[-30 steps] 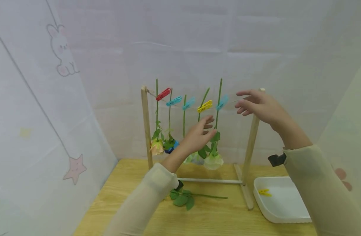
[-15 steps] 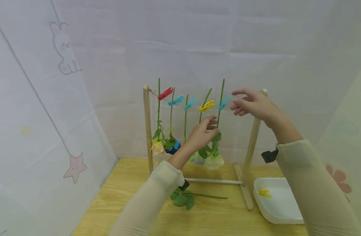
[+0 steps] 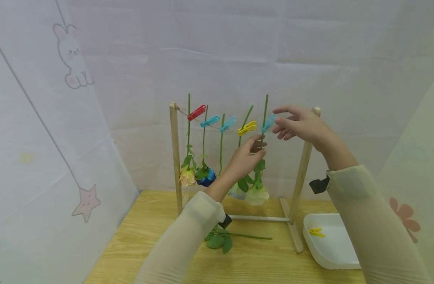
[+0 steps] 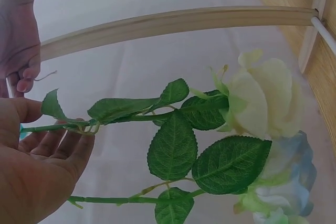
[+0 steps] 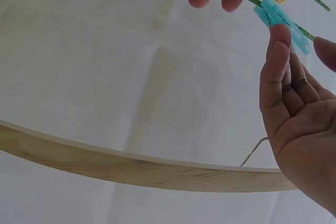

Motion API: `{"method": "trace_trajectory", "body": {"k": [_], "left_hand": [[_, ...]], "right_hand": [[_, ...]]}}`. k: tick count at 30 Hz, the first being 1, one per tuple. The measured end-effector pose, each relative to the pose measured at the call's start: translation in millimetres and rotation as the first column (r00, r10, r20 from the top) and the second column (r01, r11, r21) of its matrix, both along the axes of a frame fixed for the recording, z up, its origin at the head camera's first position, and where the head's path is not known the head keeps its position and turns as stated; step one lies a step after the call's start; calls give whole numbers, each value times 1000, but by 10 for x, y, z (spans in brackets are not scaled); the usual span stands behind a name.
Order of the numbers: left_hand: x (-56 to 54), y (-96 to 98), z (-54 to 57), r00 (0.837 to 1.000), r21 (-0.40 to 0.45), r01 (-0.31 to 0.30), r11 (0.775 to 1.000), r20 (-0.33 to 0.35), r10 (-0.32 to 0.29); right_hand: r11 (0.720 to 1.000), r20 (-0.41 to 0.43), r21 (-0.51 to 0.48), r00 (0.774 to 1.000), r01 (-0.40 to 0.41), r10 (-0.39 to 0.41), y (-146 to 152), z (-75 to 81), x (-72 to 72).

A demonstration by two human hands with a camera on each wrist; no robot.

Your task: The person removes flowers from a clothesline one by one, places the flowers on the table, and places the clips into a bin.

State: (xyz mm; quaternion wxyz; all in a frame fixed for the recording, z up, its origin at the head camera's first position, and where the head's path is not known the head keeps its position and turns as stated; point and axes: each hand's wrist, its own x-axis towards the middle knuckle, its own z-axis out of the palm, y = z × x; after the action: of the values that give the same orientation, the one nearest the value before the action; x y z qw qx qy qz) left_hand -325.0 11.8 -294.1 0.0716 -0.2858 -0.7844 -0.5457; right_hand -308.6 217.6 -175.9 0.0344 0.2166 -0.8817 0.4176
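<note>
A white rose (image 3: 256, 195) hangs head down, its green stem (image 3: 265, 105) clipped to the string by a translucent blue clothespin (image 3: 268, 123). My left hand (image 3: 242, 161) is at this stem below the clip; in the left wrist view the stem crosses the relaxed fingers (image 4: 63, 148), with the thumb apart from them. My right hand (image 3: 302, 125) is at the clip, and the right wrist view shows its fingertips right at the blue clothespin (image 5: 283, 22), thumb spread on the other side. To the left, a yellow clothespin (image 3: 247, 128) holds another stem.
Further left, red (image 3: 196, 113) and blue clothespins (image 3: 210, 121) hold more flowers, including a peach rose (image 3: 187, 177) and a blue rose (image 3: 207, 178). The wooden rack (image 3: 176, 157) stands on the table (image 3: 131, 244). A leafy stem (image 3: 245, 236) lies in front; a white tray (image 3: 335, 260) holds a yellow clothespin (image 3: 316, 232).
My right hand has moved left to the blue clothespin at the rightmost stem. My left hand has shifted slightly right and up, onto that same stem.
</note>
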Motion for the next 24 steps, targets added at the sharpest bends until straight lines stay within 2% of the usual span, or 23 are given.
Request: {"method": "trace_trajectory", "body": {"k": [8, 14, 19, 24], "left_hand": [[21, 48, 43, 1000, 44, -12, 999, -9, 12], [26, 82, 66, 999, 67, -46, 997, -22, 47], [24, 114, 77, 998, 93, -65, 994, -8, 66], [19, 131, 75, 999, 150, -53, 987, 17, 51]], "right_hand": [[1000, 5, -4, 1000, -4, 4, -14, 1, -12], [1000, 13, -14, 1000, -16, 17, -20, -13, -53], [999, 20, -25, 999, -24, 25, -28, -22, -70], [1000, 20, -24, 1000, -17, 18, -38, -25, -56]]}}
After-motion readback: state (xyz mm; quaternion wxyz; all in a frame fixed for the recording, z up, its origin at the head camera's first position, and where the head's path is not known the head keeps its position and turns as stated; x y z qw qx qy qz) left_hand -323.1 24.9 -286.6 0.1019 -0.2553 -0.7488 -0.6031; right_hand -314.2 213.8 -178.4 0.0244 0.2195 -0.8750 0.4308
